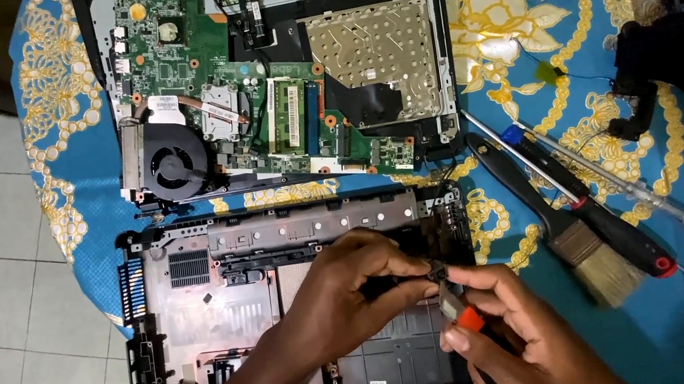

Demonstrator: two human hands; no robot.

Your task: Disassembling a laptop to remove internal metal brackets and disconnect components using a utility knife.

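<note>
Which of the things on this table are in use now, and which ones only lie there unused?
In use:
- left hand pinching a small dark part
- right hand holding a tool with an orange band
- grey laptop base cover under both hands

Lying about:
- open laptop with green motherboard and fan
- paintbrush
- red-tipped screwdriver
- clear-handled screwdriver

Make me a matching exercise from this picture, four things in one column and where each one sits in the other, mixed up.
1. fan
2. brush
3. left hand
4. right hand

A. holds an orange-handled tool
B. on the green board, left end
C. on the cloth, right of the laptop case
D. over the laptop case, pinching a small dark part

Pairs: 1-B, 2-C, 3-D, 4-A
</note>
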